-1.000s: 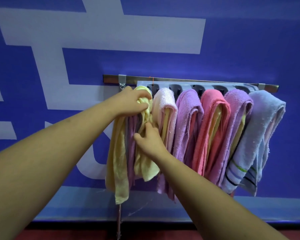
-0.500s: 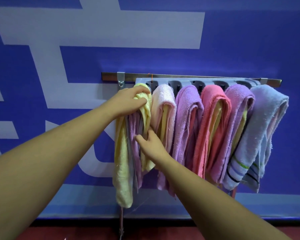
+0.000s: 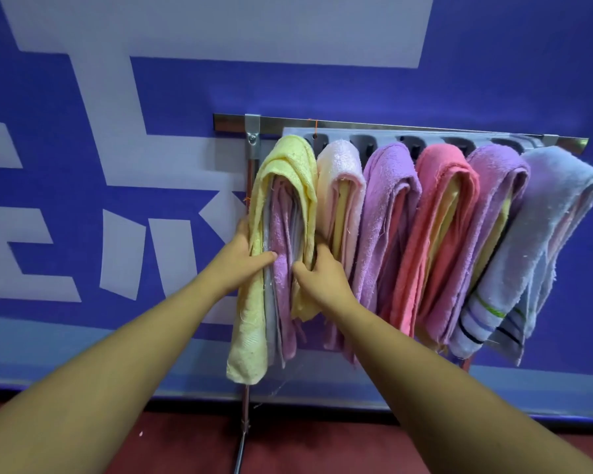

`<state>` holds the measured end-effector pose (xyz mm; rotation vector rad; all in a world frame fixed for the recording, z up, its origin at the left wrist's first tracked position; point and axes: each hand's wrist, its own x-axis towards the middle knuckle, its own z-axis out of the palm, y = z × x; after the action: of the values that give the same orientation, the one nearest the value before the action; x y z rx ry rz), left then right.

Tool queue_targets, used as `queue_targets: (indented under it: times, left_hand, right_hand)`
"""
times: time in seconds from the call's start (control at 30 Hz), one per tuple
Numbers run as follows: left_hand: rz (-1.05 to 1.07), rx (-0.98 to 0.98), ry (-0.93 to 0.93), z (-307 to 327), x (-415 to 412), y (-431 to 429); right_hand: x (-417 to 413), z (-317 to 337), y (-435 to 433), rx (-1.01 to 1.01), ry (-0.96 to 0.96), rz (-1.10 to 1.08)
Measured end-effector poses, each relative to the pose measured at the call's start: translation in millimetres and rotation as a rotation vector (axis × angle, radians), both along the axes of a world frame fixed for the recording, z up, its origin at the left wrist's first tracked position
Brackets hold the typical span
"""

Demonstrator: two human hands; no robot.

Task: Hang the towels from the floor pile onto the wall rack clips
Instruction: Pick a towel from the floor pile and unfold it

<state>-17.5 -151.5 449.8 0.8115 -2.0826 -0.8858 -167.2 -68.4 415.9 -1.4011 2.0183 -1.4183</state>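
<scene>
**Both hands grip a hung towel**

Left hand [image 3: 245, 260] and right hand [image 3: 322, 273] each clutch one side of the yellow towel [image 3: 288, 162] — it hangs at the left end of the wall rack [image 3: 230, 120], five other towels [image 3: 445, 200] in a row to its right

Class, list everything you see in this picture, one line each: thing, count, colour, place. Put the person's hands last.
clip rack: one, grey, on the rail.
rail: one, metal, on the wall.
yellow towel: one, leftmost on the rack, over lilac and pale layers.
pale pink towel: one, second from left.
purple towels: two, third and fifth.
coral towel: one, fourth.
pale blue towel: one, striped ends, rightmost.
wall: one, blue with pale shapes, behind.
floor: dark red, below.
pole: one, metal, under the rail's bracket.
left hand: one, grips the yellow towel's left side.
right hand: one, grips its right side.
</scene>
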Motion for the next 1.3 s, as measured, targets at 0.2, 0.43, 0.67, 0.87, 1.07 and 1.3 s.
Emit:
queue_targets:
  times: [0.2, 0.43, 0.67, 0.87, 1.07, 1.3]
  left_hand:
    - [0.010, 0.177, 0.089, -21.4, 1.4, -4.2]
    - [-0.007, 0.196, 0.138, -44.5, 4.8, 3.6]
    - [0.068, 0.081, 0.096, -50.4, -4.0, 10.6]
    - [0.140, 0.075, 0.200, -41.6, -7.4, 11.1]
    - [0.071, 0.014, 0.335, -18.2, 0.5, 6.7]
    - [0.126, -0.265, 0.339, 33.4, 5.5, -4.7]
  right_hand:
    - [-9.8, -25.4, 0.2, 0.041, -0.002, 0.099]
    - [-9.4, -43.5, 13.9, -0.042, -0.364, 0.136]
    - [-8.8, -73.8, 18.3, -0.003, -0.243, -0.011]
    - [-11.3, -74.7, 15.0, 0.099, -0.234, -0.042]
    - [-11.2, -72.4, 14.0, 0.228, -0.088, -0.101]
    - [13.0, 8.0, 38.8, 0.027, 0.506, -0.255]
